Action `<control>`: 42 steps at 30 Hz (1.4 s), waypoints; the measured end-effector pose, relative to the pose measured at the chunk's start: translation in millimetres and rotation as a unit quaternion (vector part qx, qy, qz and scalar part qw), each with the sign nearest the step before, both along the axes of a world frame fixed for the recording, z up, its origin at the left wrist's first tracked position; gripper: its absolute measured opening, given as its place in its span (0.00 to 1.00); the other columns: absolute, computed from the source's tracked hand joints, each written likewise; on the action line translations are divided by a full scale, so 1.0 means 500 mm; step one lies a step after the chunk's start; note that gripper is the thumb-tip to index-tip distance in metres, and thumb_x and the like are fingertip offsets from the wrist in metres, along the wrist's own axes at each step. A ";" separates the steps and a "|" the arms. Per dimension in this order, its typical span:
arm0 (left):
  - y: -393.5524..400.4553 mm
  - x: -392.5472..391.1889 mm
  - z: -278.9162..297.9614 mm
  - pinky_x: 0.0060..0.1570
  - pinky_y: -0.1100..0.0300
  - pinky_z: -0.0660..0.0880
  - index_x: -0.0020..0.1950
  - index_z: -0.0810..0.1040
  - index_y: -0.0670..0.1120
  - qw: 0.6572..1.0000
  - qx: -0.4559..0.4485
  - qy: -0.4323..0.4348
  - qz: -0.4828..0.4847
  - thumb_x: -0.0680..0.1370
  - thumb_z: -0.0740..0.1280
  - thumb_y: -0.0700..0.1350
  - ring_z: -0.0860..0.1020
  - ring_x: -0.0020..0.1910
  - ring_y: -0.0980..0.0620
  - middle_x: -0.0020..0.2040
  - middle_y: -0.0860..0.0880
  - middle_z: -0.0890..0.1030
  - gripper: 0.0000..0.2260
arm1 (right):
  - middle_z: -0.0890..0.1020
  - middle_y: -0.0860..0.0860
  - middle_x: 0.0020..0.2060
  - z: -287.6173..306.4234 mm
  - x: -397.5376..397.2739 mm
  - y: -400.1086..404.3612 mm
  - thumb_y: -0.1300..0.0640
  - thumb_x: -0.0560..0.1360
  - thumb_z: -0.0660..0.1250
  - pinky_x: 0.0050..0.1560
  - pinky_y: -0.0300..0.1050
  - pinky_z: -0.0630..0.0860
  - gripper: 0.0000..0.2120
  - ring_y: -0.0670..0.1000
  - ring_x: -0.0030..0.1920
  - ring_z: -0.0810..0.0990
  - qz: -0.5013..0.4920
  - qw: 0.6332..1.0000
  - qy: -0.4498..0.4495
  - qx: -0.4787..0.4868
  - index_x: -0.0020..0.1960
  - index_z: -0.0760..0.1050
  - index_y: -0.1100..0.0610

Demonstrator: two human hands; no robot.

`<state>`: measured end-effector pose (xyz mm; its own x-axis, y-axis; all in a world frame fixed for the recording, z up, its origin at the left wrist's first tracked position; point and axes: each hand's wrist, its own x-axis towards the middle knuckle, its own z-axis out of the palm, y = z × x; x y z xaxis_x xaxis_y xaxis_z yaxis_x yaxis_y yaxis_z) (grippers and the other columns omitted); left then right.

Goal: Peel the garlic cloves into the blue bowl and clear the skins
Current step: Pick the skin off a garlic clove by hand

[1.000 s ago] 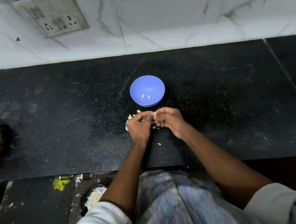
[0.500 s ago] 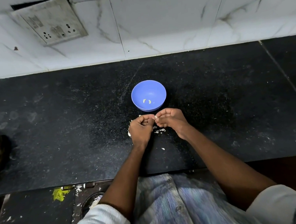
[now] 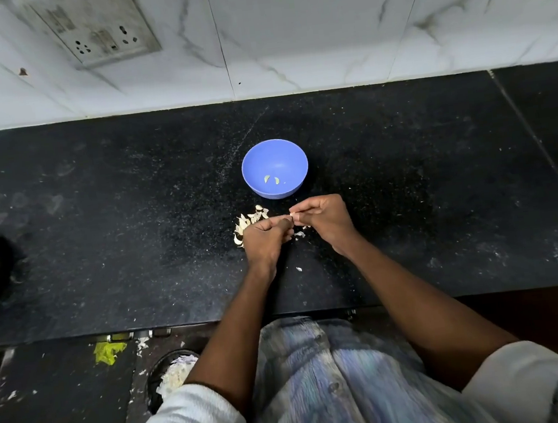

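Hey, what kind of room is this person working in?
Most likely a home kitchen: a black stone countertop against a marble-look tiled wall with a switch and socket plate, and garlic skins beside a blue bowl.

One blue bowl [image 3: 273,156] at frame centre holds two peeled garlic cloves [image 3: 271,179]. Two hands [image 3: 265,238] work below it. One skin pile [image 3: 249,223] lies lower left of the bowl.

The blue bowl [image 3: 275,168] stood upright, holding two peeled cloves [image 3: 271,179]. A pile of pale skins [image 3: 249,223] lay just in front of the bowl, slightly leftward, on the surface [image 3: 134,226].
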<state>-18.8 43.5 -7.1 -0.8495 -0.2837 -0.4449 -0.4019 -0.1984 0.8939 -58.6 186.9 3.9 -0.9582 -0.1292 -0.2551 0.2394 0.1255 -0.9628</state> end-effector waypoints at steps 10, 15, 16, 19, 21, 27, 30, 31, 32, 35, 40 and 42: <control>0.016 0.023 0.005 0.46 0.56 0.82 0.49 0.88 0.38 0.999 -0.038 0.020 -0.009 0.79 0.75 0.40 0.83 0.38 0.52 0.42 0.41 0.88 0.05 | 0.87 0.58 0.42 -0.004 0.004 0.023 0.69 0.76 0.72 0.49 0.46 0.84 0.05 0.54 0.44 0.88 0.042 0.999 0.015 -0.006 0.51 0.85 0.64; 0.023 0.023 0.011 0.46 0.56 0.83 0.49 0.88 0.38 0.999 -0.037 0.025 -0.011 0.79 0.75 0.40 0.83 0.38 0.52 0.42 0.42 0.88 0.05 | 0.87 0.59 0.42 0.000 0.004 0.035 0.70 0.76 0.72 0.47 0.43 0.84 0.05 0.52 0.44 0.87 0.043 0.999 0.020 -0.009 0.51 0.84 0.66; 0.023 0.023 0.012 0.45 0.56 0.83 0.49 0.88 0.38 0.999 -0.035 0.025 -0.010 0.79 0.75 0.40 0.83 0.38 0.52 0.42 0.42 0.88 0.05 | 0.87 0.59 0.43 0.000 0.004 0.036 0.70 0.76 0.72 0.47 0.42 0.83 0.05 0.52 0.44 0.87 0.043 0.999 0.020 -0.010 0.51 0.84 0.66; 0.024 0.020 0.018 0.43 0.57 0.83 0.49 0.88 0.37 0.999 -0.034 0.021 -0.005 0.78 0.76 0.39 0.83 0.37 0.51 0.41 0.40 0.88 0.05 | 0.87 0.59 0.43 -0.002 0.002 0.035 0.71 0.76 0.72 0.48 0.43 0.83 0.06 0.53 0.44 0.87 0.046 0.999 0.020 -0.013 0.50 0.85 0.65; 0.025 0.019 0.021 0.43 0.56 0.83 0.48 0.87 0.36 0.999 -0.039 0.013 -0.002 0.78 0.75 0.38 0.83 0.37 0.50 0.41 0.40 0.88 0.05 | 0.87 0.59 0.43 -0.002 0.002 0.034 0.71 0.75 0.72 0.48 0.43 0.84 0.06 0.54 0.44 0.87 0.048 0.999 0.019 -0.010 0.50 0.85 0.65; 0.020 0.013 0.027 0.41 0.57 0.83 0.43 0.87 0.36 0.999 -0.032 -0.019 0.002 0.74 0.76 0.37 0.83 0.36 0.49 0.39 0.38 0.87 0.04 | 0.87 0.59 0.42 -0.001 -0.001 0.034 0.73 0.74 0.72 0.47 0.42 0.83 0.07 0.53 0.43 0.87 0.070 0.997 0.016 -0.003 0.49 0.85 0.64; 0.015 0.008 0.030 0.41 0.57 0.84 0.43 0.87 0.36 0.999 -0.019 -0.044 -0.008 0.74 0.77 0.36 0.83 0.36 0.49 0.40 0.37 0.87 0.03 | 0.87 0.61 0.42 -0.004 -0.006 0.037 0.73 0.74 0.72 0.48 0.45 0.85 0.07 0.56 0.43 0.87 0.080 0.997 0.019 0.013 0.51 0.85 0.68; 0.013 0.006 0.031 0.40 0.58 0.84 0.43 0.87 0.36 0.999 -0.013 -0.051 -0.010 0.74 0.77 0.36 0.83 0.35 0.49 0.39 0.38 0.87 0.03 | 0.87 0.62 0.42 -0.005 -0.006 0.036 0.73 0.74 0.73 0.48 0.46 0.85 0.07 0.56 0.43 0.87 0.080 0.996 0.020 0.016 0.51 0.85 0.68; 0.011 0.004 0.032 0.39 0.59 0.84 0.43 0.87 0.37 0.998 -0.010 -0.054 -0.011 0.74 0.77 0.35 0.83 0.34 0.49 0.39 0.38 0.87 0.02 | 0.87 0.61 0.42 -0.006 -0.005 0.035 0.73 0.74 0.73 0.48 0.46 0.85 0.07 0.56 0.43 0.87 0.079 0.996 0.021 0.017 0.50 0.85 0.67; 0.013 -0.001 0.037 0.37 0.61 0.84 0.42 0.87 0.37 0.998 -0.022 -0.061 -0.011 0.74 0.76 0.35 0.83 0.32 0.51 0.37 0.39 0.87 0.02 | 0.87 0.60 0.41 -0.011 -0.004 0.034 0.74 0.74 0.73 0.48 0.47 0.85 0.08 0.55 0.42 0.87 0.074 0.997 0.020 0.021 0.50 0.85 0.65; 0.021 -0.010 0.032 0.36 0.60 0.84 0.42 0.87 0.34 0.997 -0.041 -0.072 0.000 0.73 0.77 0.35 0.83 0.32 0.49 0.37 0.39 0.86 0.04 | 0.87 0.59 0.41 -0.014 -0.004 0.035 0.75 0.74 0.72 0.48 0.47 0.85 0.08 0.55 0.42 0.88 0.062 0.998 0.008 0.017 0.51 0.84 0.67; 0.026 -0.012 0.030 0.37 0.58 0.84 0.41 0.87 0.34 0.996 -0.050 -0.070 0.010 0.73 0.78 0.36 0.83 0.32 0.50 0.37 0.39 0.86 0.05 | 0.87 0.59 0.41 -0.014 -0.002 0.034 0.75 0.74 0.71 0.49 0.47 0.85 0.09 0.55 0.42 0.88 0.057 0.998 0.003 0.015 0.51 0.84 0.67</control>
<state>-24.8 56.4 8.0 -0.7752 -0.3483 -0.5270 -0.5207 -0.1199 0.8453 -59.9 203.8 -3.0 -0.9394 -0.2292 -0.2550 0.2164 0.1807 -0.9594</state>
